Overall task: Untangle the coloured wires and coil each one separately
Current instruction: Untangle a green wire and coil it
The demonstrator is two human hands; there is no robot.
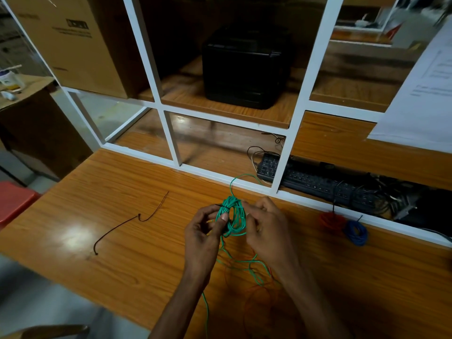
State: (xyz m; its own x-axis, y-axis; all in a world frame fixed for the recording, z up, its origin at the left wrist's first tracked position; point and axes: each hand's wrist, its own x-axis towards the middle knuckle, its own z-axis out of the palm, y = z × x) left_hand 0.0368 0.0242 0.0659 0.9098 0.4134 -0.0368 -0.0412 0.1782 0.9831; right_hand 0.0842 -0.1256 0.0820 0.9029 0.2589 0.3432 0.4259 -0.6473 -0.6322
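Both hands, left (203, 231) and right (265, 225), grip the thin green wire coil (233, 216) closed-fingered, probably steadying loops; red coil (331, 221) sits right.

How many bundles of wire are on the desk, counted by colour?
Green coil, held in both hands: 1
Red coil: 1
Blue coil: 1
Total: 3
Loose orange wire lies uncoiled near the desk edge.
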